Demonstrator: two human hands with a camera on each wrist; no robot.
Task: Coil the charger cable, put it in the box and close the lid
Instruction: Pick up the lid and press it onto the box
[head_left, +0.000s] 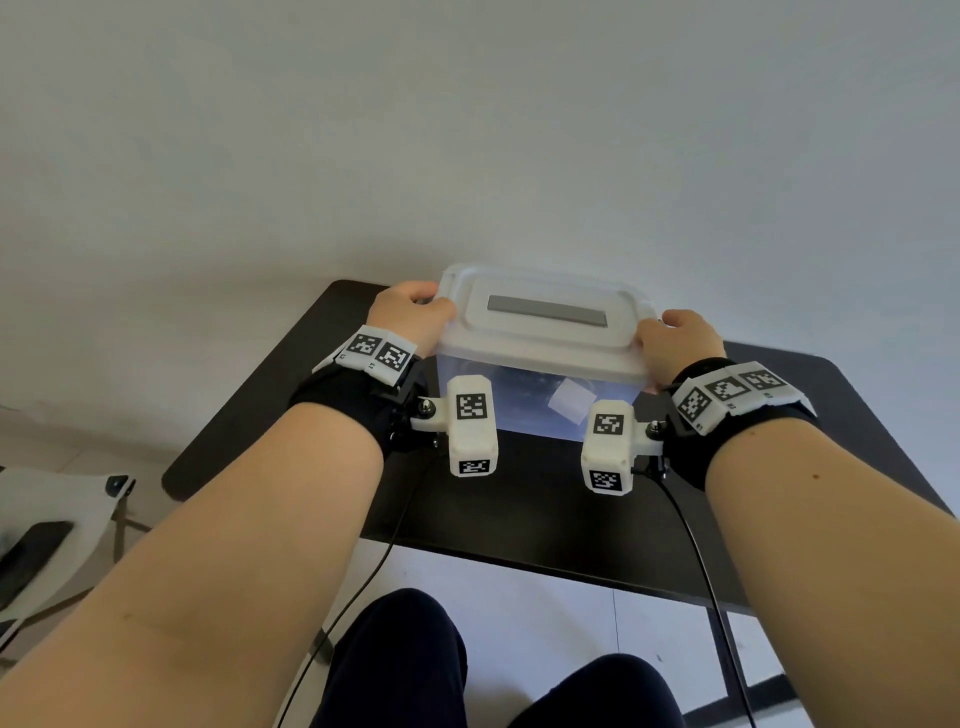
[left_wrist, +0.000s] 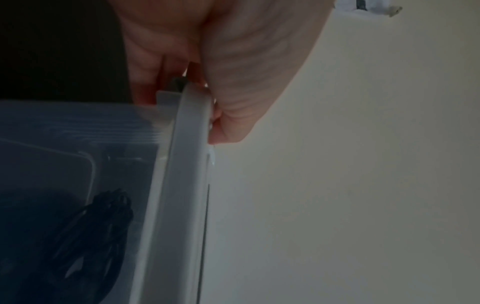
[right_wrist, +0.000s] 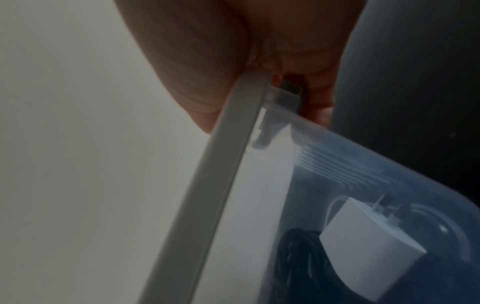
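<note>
Coiled black charger cable (right_wrist: 298, 265) and its white plug (right_wrist: 369, 242) are already in the clear box (head_left: 524, 402), both hands (left hand (head_left: 410, 317), right hand (head_left: 675, 343)) gripping the white lid (head_left: 545, 322) ends, so the risk is 1 side not seating and popping up if they squeeze unevenly.

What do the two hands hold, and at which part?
Left hand and right hand each grip one end of the box, pinching lid and rim together.
</note>
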